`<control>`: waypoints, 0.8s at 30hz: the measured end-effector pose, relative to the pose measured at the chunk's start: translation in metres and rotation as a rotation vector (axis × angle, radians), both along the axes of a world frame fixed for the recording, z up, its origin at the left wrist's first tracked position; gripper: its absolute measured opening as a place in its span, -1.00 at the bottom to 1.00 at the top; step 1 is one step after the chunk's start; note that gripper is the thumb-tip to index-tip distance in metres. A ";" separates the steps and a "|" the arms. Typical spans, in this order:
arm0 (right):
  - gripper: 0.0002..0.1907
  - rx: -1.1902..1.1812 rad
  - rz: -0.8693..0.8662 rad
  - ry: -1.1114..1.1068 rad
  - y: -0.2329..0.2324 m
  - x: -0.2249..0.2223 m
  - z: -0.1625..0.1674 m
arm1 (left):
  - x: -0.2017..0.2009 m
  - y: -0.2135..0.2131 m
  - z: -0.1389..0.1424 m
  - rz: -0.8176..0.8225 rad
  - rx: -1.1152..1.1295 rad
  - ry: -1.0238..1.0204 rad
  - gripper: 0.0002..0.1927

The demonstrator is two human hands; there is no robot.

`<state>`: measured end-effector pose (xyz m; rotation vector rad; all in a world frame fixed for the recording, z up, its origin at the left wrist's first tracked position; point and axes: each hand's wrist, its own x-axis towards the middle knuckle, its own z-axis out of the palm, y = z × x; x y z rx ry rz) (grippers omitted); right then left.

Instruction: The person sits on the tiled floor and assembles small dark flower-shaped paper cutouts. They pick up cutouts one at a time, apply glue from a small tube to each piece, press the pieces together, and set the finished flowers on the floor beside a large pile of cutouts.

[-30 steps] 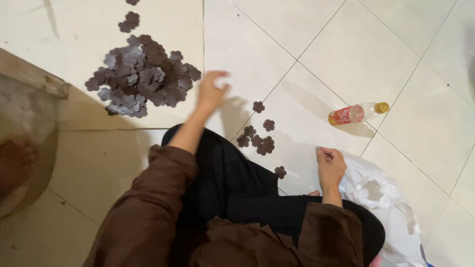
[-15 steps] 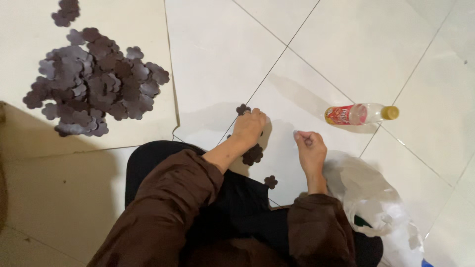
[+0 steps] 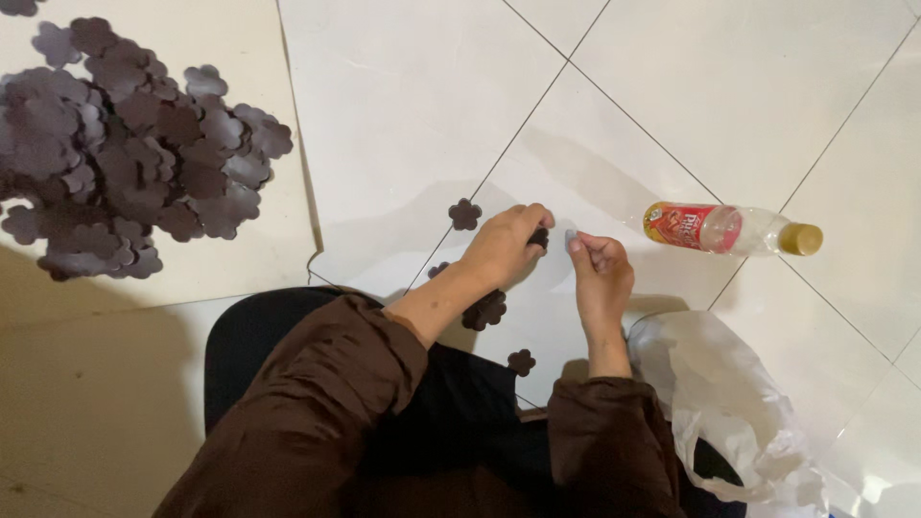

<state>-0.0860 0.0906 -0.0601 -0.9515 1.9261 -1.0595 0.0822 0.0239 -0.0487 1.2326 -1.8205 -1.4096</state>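
My left hand (image 3: 504,247) reaches forward over the white floor tiles (image 3: 422,115), fingers curled shut around a dark flower-shaped piece (image 3: 540,237) at its tips. My right hand (image 3: 600,273) sits just beside it, fingers loosely curled, thumb raised toward that piece; whether it grips anything I cannot tell.

Plastic bottle (image 3: 734,228) on its side on white tile floor (image 3: 413,105), red label, yellow cap, right of centre. Crumpled white plastic bag (image 3: 729,403) at lower right. Big heap of dark flower-shaped cutouts (image 3: 125,153) on pale sheet (image 3: 192,29), upper left.
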 end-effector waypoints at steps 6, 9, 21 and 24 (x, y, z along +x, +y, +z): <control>-0.82 -0.080 0.070 0.039 0.004 0.011 -0.018 | -0.001 0.007 -0.021 0.052 -0.348 -0.180 -0.77; -0.91 -0.212 0.212 0.462 0.010 0.023 -0.022 | -0.002 0.010 -0.027 0.058 -0.378 -0.269 -0.89; -0.88 -0.318 0.253 0.699 0.005 0.026 -0.031 | -0.003 0.016 -0.027 0.089 -0.348 -0.292 -0.89; -0.93 -0.397 0.242 0.587 0.012 0.033 -0.031 | -0.003 0.015 -0.027 0.103 -0.347 -0.272 -0.84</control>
